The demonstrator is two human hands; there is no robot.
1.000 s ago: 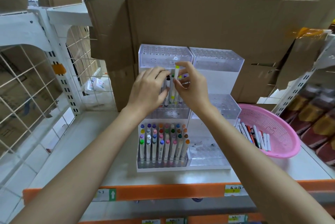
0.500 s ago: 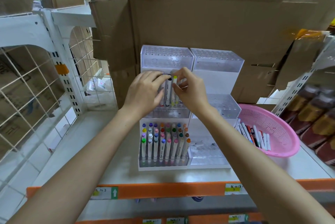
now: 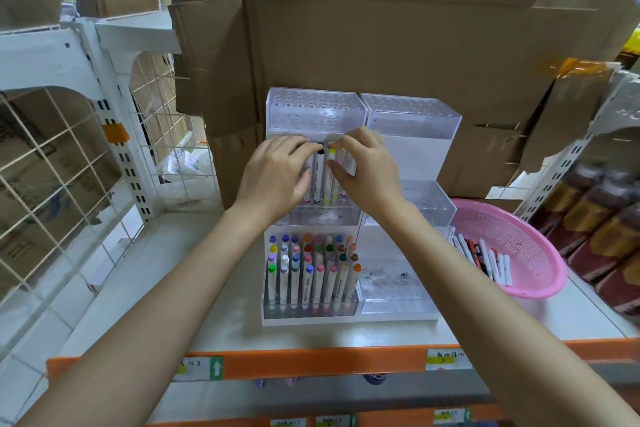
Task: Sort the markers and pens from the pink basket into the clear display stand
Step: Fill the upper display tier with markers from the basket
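- The left hand (image 3: 273, 177) and the right hand (image 3: 367, 172) both have fingers curled tight round a bunch of white markers (image 3: 323, 181).
- The bunch stands up at the middle step of the clear plastic display stand (image 3: 412, 115), on its left side.
- The step now looks like pushing the bunch down into the holes.
- Next, I think each marker needs its own hole.
- Then a hand should reach to the round pink plastic basket (image 3: 547, 274), just right of the stand.
- Count: two hands, one stand with six blocks, one basket.
- About five markers are held, and about ten loose pens (image 3: 485, 258) lie in the basket.
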